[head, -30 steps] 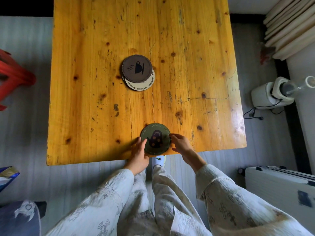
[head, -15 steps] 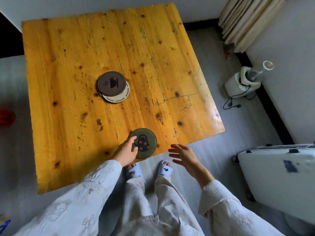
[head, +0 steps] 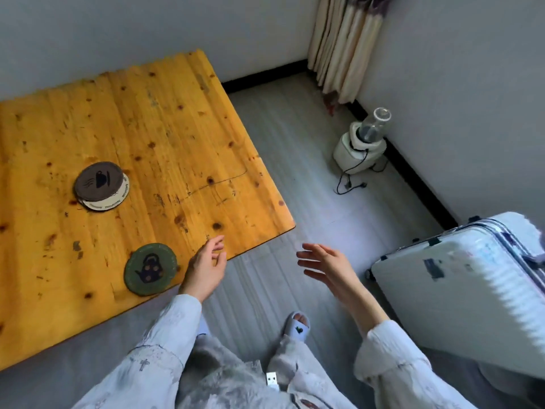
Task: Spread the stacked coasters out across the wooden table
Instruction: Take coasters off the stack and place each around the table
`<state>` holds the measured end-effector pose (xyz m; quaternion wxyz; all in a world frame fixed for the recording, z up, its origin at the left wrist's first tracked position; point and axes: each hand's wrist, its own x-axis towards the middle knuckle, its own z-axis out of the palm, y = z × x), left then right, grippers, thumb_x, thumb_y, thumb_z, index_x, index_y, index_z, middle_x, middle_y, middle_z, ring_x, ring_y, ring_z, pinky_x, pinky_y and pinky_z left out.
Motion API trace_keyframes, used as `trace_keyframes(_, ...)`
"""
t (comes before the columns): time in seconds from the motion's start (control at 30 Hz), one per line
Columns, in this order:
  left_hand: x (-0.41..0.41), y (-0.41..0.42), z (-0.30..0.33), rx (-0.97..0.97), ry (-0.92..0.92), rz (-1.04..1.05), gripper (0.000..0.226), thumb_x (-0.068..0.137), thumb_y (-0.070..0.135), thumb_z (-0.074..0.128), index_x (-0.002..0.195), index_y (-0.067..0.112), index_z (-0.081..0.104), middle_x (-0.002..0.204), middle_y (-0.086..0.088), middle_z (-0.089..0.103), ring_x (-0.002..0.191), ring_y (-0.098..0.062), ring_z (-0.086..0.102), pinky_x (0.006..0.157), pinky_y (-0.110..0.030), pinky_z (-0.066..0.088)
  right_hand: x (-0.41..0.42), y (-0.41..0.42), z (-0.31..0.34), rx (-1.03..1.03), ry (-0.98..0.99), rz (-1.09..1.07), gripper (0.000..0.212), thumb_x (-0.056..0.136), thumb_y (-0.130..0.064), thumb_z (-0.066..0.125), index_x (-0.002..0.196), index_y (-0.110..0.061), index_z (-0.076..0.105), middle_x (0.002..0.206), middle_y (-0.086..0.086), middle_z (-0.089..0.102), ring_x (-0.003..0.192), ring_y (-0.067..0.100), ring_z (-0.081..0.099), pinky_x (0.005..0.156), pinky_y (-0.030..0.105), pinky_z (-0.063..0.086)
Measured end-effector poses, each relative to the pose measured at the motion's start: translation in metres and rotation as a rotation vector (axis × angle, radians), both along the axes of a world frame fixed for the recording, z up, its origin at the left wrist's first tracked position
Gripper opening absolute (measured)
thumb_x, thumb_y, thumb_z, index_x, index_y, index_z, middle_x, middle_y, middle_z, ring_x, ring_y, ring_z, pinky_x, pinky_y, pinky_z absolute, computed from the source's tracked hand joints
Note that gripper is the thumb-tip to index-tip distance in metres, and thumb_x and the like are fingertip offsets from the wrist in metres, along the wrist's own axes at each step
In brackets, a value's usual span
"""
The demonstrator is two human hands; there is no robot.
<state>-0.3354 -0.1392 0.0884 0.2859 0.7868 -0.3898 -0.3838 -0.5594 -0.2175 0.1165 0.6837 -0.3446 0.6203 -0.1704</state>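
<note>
Two coasters at least remain stacked near the middle-left of the tabletop (head: 165, 137): a brown coaster (head: 98, 180) with a cup design sits on top of a white coaster (head: 113, 202), whose rim peeks out on the near right. Whether more lie beneath cannot be told. One green coaster (head: 151, 269) with a teapot design lies flat on its own near the front edge, well apart from the stack.

Neither hand holds anything. The left hand (head: 206, 267) hovers over the front edge of the tabletop just right of the green coaster, its grip loose and empty, fingers (head: 216, 242) half curled. The right hand (head: 324, 265) hangs open over the floor, off the tabletop, fingers spread.

Judging from this, one coaster is placed and the person is between placements. The next move likely calls for reaching to the stack, sliding or lifting the brown coaster off the white one, and setting it on a bare patch, perhaps the far right, clear of the other two. The overlap should give a fingertip an edge to catch.
</note>
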Motion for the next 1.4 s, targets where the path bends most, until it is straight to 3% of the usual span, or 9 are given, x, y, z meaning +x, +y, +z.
trace_keyframes(0.1,-0.069,-0.031,0.012,-0.086,-0.003,0.021,0.033,0.090,0.010,0.044,0.122,0.011,0.049,0.125,-0.012,0.054,0.102,-0.022,0.053,0.090,-0.033,0.043,-0.063,-0.024,0.014,-0.031,0.064,-0.006,0.021,0.096,-0.020,0.042,0.103,-0.014,0.061,0.099,0.009,0.066,0.092,0.023,0.061,0.073,0.026,0.048)
trace_keyframes(0.2,-0.126,-0.054,0.015,-0.144,0.002,-0.101,0.031,0.090,0.011,0.045,0.121,0.014,0.051,0.121,-0.010,0.055,0.109,-0.023,0.052,0.096,-0.040,0.044,-0.113,-0.055,0.024,-0.066,0.109,-0.034,0.026,0.097,-0.019,0.042,0.110,-0.008,0.061,0.102,0.011,0.066,0.093,0.024,0.061,0.071,0.026,0.047)
trace_keyframes(0.43,-0.156,-0.136,0.000,-0.145,0.045,-0.051,0.031,0.089,0.012,0.048,0.120,0.013,0.051,0.122,-0.011,0.055,0.107,-0.024,0.053,0.091,-0.037,0.045,-0.142,-0.141,0.023,-0.080,0.134,0.002,0.021,0.095,-0.020,0.044,0.101,-0.013,0.062,0.095,0.008,0.068,0.090,0.024,0.063,0.079,0.031,0.050)
trace_keyframes(0.53,-0.153,-0.179,-0.008,-0.160,0.059,0.031,0.031,0.089,0.012,0.049,0.120,0.015,0.050,0.124,-0.010,0.055,0.104,-0.022,0.053,0.090,-0.036,0.044,-0.132,-0.189,0.018,-0.078,0.134,0.074,0.017,0.094,-0.022,0.047,0.094,-0.018,0.064,0.090,0.004,0.070,0.087,0.021,0.065,0.085,0.034,0.050)
trace_keyframes(0.63,-0.146,-0.229,-0.017,-0.181,0.076,0.090,0.031,0.089,0.014,0.048,0.121,0.014,0.050,0.125,-0.009,0.055,0.102,-0.019,0.053,0.092,-0.039,0.045,-0.117,-0.248,0.017,-0.110,0.128,0.125,0.016,0.093,-0.022,0.049,0.090,-0.019,0.064,0.085,0.000,0.070,0.082,0.018,0.065,0.079,0.030,0.050)
trace_keyframes(1.0,-0.101,-0.368,-0.011,-0.161,0.091,0.294,0.030,0.089,0.018,0.049,0.119,0.016,0.051,0.124,-0.005,0.057,0.102,-0.015,0.052,0.093,-0.032,0.043,-0.047,-0.424,0.029,-0.166,0.113,0.418,0.018,0.094,-0.022,0.047,0.099,-0.015,0.063,0.091,0.003,0.070,0.084,0.018,0.065,0.076,0.027,0.050)
trace_keyframes(1.23,-0.076,-0.393,-0.016,-0.123,0.079,0.597,0.029,0.089,0.013,0.050,0.118,0.012,0.052,0.123,-0.009,0.057,0.101,-0.016,0.051,0.094,-0.037,0.043,0.036,-0.499,0.015,-0.145,0.056,0.736,0.020,0.096,-0.021,0.043,0.101,-0.013,0.061,0.098,0.009,0.068,0.089,0.023,0.064,0.075,0.026,0.050)
trace_keyframes(1.4,-0.065,-0.402,-0.016,-0.107,0.072,0.892,0.029,0.087,0.006,0.052,0.116,0.005,0.053,0.119,-0.016,0.058,0.105,-0.028,0.054,0.095,-0.041,0.041,0.096,-0.534,0.011,-0.152,0.025,1.025,0.024,0.098,-0.020,0.040,0.106,-0.012,0.060,0.099,0.010,0.067,0.088,0.023,0.062,0.071,0.024,0.048)
